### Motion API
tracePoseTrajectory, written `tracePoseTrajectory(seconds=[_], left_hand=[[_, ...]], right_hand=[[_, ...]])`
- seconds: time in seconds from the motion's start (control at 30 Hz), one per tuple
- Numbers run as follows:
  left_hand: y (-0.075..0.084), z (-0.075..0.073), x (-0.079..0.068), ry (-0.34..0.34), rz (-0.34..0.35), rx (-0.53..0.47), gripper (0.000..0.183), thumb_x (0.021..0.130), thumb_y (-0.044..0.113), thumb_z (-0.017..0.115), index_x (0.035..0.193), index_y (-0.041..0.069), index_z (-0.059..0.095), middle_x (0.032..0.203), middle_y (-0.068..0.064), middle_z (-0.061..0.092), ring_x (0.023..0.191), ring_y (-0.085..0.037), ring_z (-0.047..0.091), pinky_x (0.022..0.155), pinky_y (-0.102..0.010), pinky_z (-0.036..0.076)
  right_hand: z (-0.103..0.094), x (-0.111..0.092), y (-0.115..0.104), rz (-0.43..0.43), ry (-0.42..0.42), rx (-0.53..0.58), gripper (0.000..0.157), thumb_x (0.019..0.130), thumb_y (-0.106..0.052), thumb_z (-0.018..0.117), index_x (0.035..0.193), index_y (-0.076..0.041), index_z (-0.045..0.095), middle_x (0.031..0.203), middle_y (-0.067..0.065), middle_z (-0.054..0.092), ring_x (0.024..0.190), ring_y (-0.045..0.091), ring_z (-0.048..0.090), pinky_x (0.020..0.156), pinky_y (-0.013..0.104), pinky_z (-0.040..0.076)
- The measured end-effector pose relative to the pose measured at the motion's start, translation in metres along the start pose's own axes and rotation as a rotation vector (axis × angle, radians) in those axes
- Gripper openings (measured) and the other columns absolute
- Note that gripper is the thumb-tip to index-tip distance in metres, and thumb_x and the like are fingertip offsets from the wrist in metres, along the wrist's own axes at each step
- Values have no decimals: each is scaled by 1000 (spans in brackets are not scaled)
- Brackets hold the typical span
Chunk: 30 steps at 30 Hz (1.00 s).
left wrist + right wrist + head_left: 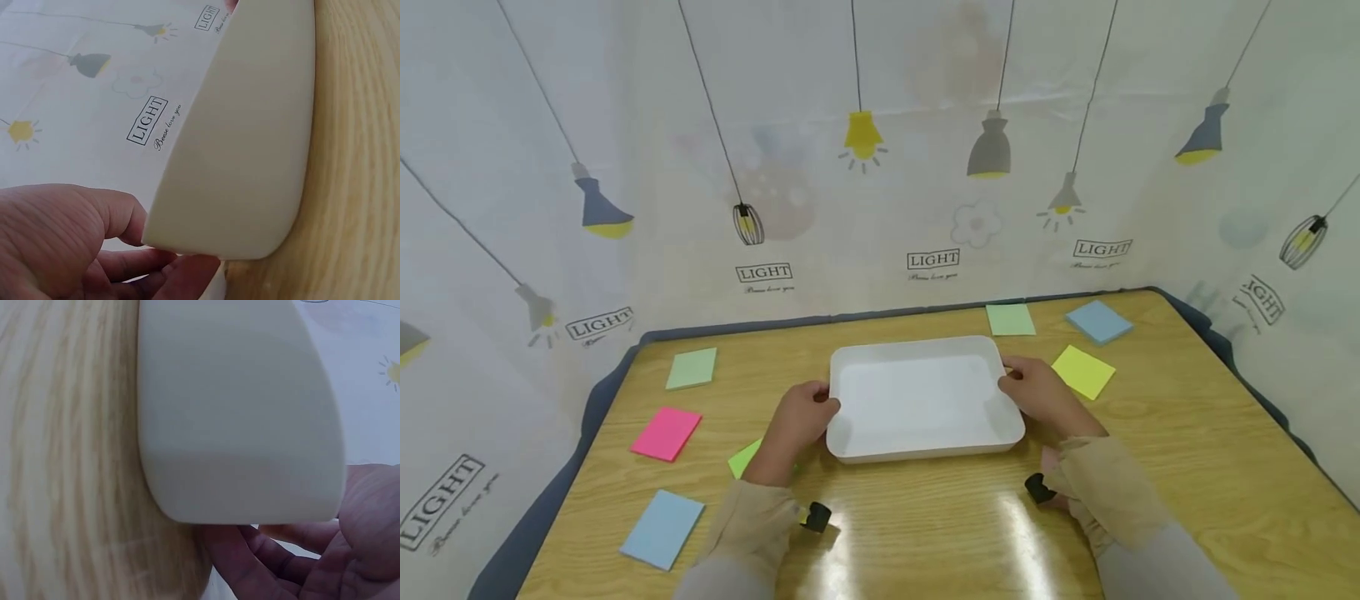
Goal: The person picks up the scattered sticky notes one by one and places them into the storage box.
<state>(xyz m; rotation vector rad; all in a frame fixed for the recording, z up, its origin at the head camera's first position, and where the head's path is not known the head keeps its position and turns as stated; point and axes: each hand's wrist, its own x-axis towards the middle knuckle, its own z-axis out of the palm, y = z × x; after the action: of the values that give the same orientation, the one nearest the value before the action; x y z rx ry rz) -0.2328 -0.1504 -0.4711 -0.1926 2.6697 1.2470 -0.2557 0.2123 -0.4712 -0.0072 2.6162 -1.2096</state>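
A white rectangular tray (925, 398) with rounded corners lies at the middle of the wooden table, its inside bare. At its left end my left hand (800, 419) grips the rim, thumb on top and fingers against the outer wall. My right hand (1040, 392) holds the opposite end in the same way. In the left wrist view, the tray's side wall (244, 131) runs up from the pinching thumb and fingers. The right wrist view has the tray wall (237, 419) close to the wood, with fingers tucked at its end.
Sticky-note pads lie around the tray: pale green (692, 368), pink (666, 433) and blue (662, 529) at left, a lime one (745, 457) partly behind the left wrist. Right of it are green (1011, 319), blue (1099, 322) and yellow (1083, 372) pads. A lamp-printed cloth (880, 208) stands behind.
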Motion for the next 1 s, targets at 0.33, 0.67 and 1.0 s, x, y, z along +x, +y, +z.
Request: tracePoseTrajectory(seconds=[0.33,0.67,1.0], left_hand=[[1,3,-4,-43,13,-130,54,95,14,60,148,4,55,132,-16,66,114,-29,66,79,-34,60],[5,1,-5,-25,30,-79,52,97,16,60,147,5,56,134,-16,66,120,-31,65,88,-38,59],[2,2,-6,-47,-4,-127,53,96,15,60,148,5,55,133,-17,66,115,-29,67,77,-32,59]], right_hand=[[-6,-7,0,18,7,-19,55,105,-20,49,156,-1,44,133,23,63,110,29,60,91,38,52],[-8,-6,1,21,-1,-1,55,105,-20,47,157,-4,43,131,21,64,109,29,59,89,35,51],[-6,-6,1,36,-29,-7,57,106,-23,49,159,-4,38,134,22,62,111,29,60,89,35,53]])
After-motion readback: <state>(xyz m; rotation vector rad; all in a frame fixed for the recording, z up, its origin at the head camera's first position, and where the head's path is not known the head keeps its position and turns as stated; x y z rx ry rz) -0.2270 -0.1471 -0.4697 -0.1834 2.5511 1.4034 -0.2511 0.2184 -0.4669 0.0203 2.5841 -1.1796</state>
